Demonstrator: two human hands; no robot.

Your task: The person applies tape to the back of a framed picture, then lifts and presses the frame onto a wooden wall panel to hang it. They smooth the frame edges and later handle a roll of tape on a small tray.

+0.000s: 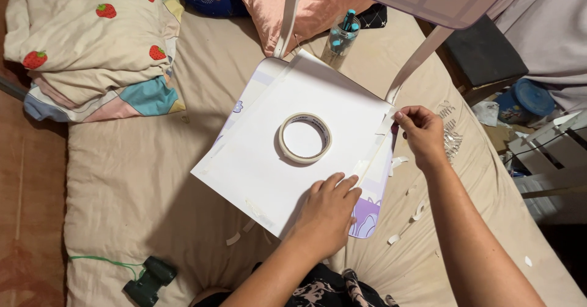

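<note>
**Taping the paper's edge**

My left hand (pixel 327 212) lies flat, fingers spread, pressing the white paper (pixel 287 179) down so it cannot slide on the soft bed (pixel 134 179). My right hand (pixel 422 130) pinches the end of a tape strip (pixel 376 148), pulled taut along the paper's right edge. The tape roll (pixel 304 138) rests mid-sheet, probably as a weight. Beneath, a purple board (pixel 370 212) peeks out.

I sit on a bed with a beige sheet (pixel 134 179); folded strawberry-print bedding (pixel 92 38) and a pink pillow (pixel 269 7) lie ahead, reddish floor (pixel 30 191) at left.
</note>
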